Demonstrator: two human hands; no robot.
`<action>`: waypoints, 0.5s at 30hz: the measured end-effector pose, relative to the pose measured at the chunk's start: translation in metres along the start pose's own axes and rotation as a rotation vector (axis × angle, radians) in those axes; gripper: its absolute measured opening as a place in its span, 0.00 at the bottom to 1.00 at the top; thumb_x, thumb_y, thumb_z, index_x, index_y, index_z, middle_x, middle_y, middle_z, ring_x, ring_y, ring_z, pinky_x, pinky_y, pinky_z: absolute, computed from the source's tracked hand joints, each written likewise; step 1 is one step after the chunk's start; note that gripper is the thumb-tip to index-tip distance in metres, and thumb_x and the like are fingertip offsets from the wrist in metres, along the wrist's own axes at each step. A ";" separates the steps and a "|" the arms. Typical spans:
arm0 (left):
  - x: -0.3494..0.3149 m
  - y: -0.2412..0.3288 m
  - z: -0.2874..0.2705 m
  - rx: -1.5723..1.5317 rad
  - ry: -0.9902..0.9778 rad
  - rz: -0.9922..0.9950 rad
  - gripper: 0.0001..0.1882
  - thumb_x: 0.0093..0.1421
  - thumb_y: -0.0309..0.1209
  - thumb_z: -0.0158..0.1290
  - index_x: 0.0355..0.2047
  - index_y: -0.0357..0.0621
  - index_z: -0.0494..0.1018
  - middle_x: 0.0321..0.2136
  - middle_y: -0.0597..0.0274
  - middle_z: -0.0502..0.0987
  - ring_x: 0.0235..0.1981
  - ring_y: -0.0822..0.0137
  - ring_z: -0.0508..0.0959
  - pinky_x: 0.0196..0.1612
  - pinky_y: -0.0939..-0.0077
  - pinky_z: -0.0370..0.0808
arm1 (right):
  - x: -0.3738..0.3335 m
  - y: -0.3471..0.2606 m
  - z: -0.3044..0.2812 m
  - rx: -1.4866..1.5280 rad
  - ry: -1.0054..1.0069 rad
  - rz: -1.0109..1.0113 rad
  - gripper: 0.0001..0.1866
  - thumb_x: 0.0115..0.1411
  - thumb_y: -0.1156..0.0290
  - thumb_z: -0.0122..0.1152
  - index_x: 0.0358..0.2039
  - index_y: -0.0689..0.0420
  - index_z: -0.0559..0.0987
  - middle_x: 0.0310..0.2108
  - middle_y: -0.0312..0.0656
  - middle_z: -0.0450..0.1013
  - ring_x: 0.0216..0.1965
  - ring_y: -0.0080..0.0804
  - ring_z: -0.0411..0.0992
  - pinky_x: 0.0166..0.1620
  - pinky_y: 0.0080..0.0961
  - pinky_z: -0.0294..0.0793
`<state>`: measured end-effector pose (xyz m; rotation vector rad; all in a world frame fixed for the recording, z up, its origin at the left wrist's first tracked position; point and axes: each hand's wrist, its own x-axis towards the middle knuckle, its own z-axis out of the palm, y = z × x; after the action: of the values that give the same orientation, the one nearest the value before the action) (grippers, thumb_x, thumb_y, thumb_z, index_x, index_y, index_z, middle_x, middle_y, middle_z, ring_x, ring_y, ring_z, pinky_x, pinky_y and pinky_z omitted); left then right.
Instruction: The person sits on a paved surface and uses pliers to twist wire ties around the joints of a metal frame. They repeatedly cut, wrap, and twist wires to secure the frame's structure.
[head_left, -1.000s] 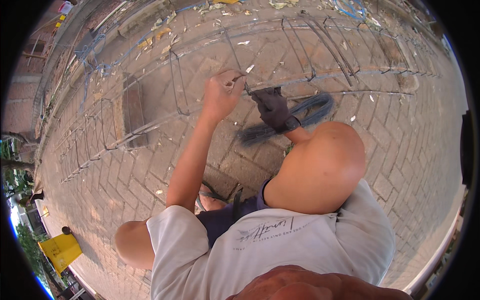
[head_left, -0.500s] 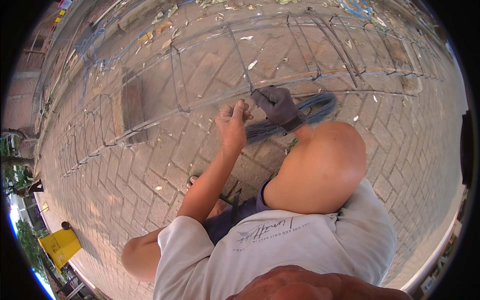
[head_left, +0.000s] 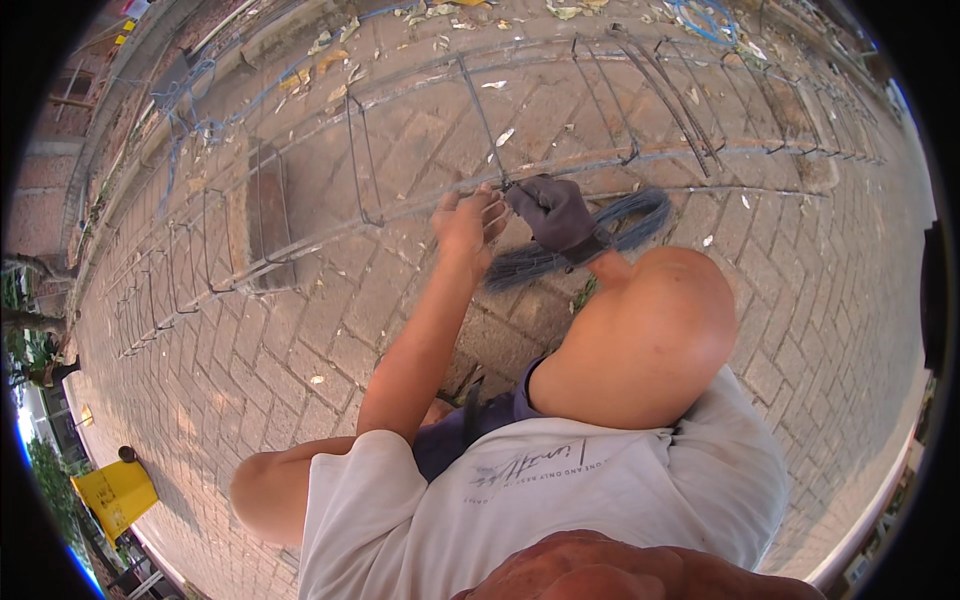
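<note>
A long cage of thin steel reinforcing bars (head_left: pixel 590 163) with stirrups (head_left: pixel 480 105) lies across the brick paving in front of me. My left hand (head_left: pixel 468 222) is bare, at the near bar beside the foot of a stirrup. Its fingers are loosely bent and apart, the fingertips close to that joint. My right hand (head_left: pixel 556 216), in a dark glove, is closed right beside the same joint. What its fingers grip is hidden. A looped bundle of thin grey-blue wire (head_left: pixel 640 218) lies on the paving, partly behind the right hand and wrist.
Two loose bars (head_left: pixel 672 92) lie across the cage. A block (head_left: pixel 268 205) stands under its left part. Blue cord (head_left: pixel 190 95) tangles at the far left, and more blue cord (head_left: pixel 710 22) lies at the far right. A yellow container (head_left: pixel 117 497) stands at the left.
My left hand has loosened from a fist and moved slightly forward to the bar joint. My right hand stays closed at almost the same place.
</note>
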<state>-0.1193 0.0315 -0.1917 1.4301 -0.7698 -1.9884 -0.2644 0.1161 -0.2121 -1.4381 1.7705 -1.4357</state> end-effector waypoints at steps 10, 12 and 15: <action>-0.032 -0.033 -0.007 0.119 0.176 0.157 0.22 0.70 0.29 0.58 0.60 0.27 0.76 0.48 0.52 0.81 0.42 0.65 0.77 0.41 0.66 0.77 | 0.006 0.006 -0.007 -0.155 -0.067 -0.120 0.12 0.71 0.66 0.64 0.30 0.58 0.80 0.27 0.52 0.76 0.30 0.58 0.76 0.33 0.50 0.73; -0.029 -0.030 0.004 -0.038 0.075 0.071 0.19 0.71 0.26 0.55 0.58 0.25 0.76 0.49 0.52 0.80 0.42 0.66 0.77 0.41 0.67 0.76 | 0.006 0.005 -0.008 -0.141 -0.074 -0.118 0.12 0.71 0.65 0.63 0.31 0.58 0.80 0.28 0.53 0.76 0.31 0.59 0.77 0.34 0.51 0.73; -0.005 -0.009 0.014 -0.162 0.002 0.088 0.17 0.69 0.21 0.51 0.56 0.29 0.75 0.45 0.55 0.80 0.41 0.66 0.77 0.46 0.68 0.77 | 0.006 0.005 -0.009 -0.146 -0.080 -0.126 0.12 0.72 0.64 0.61 0.32 0.56 0.81 0.29 0.53 0.77 0.32 0.60 0.77 0.35 0.53 0.74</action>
<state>-0.1320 0.0429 -0.1918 1.2831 -0.6432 -1.9352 -0.2760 0.1140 -0.2124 -1.6848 1.7948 -1.3128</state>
